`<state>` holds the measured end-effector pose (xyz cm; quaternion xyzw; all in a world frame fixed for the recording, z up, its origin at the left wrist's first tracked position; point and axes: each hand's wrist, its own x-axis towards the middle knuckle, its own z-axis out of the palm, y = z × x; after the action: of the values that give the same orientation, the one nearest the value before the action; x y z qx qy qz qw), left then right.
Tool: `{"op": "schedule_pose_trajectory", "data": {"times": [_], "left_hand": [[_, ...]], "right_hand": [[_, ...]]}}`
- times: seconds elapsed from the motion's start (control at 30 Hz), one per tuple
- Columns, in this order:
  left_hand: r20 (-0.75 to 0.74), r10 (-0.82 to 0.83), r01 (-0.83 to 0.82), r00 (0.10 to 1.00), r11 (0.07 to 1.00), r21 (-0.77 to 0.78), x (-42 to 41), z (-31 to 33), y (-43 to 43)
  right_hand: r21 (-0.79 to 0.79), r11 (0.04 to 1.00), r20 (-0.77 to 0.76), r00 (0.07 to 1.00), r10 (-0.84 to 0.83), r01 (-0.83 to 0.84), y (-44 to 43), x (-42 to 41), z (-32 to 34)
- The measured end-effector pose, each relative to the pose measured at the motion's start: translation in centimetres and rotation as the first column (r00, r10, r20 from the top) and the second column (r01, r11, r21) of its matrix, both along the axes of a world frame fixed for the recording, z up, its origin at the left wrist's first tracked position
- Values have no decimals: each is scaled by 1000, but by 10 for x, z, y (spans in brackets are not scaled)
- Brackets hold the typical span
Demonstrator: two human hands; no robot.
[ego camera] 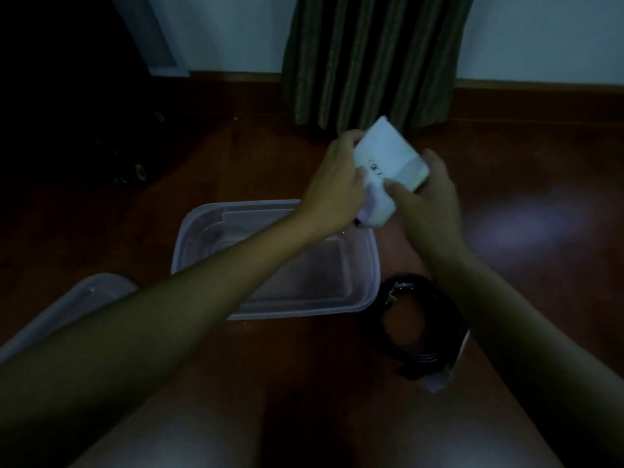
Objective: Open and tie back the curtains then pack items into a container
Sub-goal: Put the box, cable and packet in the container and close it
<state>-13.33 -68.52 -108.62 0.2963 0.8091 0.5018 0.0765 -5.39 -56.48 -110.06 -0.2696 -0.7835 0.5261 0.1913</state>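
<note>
At the far left a clear plastic lid (77, 302) lies flat on the dark reddish wooden floor (526, 136), its corner rounded and partly covered by the person's left forearm. Beyond it stands a black bulky shape (135, 170) with small wheels, too dim to identify.

Next comes the container (189, 231), a translucent rectangular plastic tub with rounded corners and a broad flat rim. It sits open on the floor.

Above the tub's far right corner the left hand (332, 194) grips the left edge of a white packet (388, 157), fingers curled over its upper side. The packet is flat and rectangular, held tilted in the air between both hands, with a paler band across its right end. A short line of dark print sits near its lower left edge, too blurred to read. A soft white fold hangs from under it between the two hands.

Behind the packet a heavy striped olive curtain (371, 59) falls in deep pleats to the floor, against a pale wall (540, 35).

The right hand (429, 194) holds the packet's right end, thumb laid on its face.

Just right of the tub a black band (422, 325) lies on the floor, wound into a loose coil with a small metallic part at its top, resting partly on something white (439, 383).
</note>
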Motion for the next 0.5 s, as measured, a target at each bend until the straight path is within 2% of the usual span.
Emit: {"op": "schedule_pose_trajectory", "data": {"times": [0.13, 0.3, 0.5], "left_hand": [[89, 19, -14, 996, 998, -56, 5, -23, -77], [226, 142, -110, 964, 983, -150, 16, -66, -135], [233, 256, -172, 938, 929, -327, 12, -86, -165]], "right_hand": [[-45, 994, 54, 993, 104, -101, -53, -9, -22], [-108, 961, 84, 961, 263, -254, -103, -10, -56], [-143, 929, 168, 916, 363, -342, -141, -10, -91]]}}
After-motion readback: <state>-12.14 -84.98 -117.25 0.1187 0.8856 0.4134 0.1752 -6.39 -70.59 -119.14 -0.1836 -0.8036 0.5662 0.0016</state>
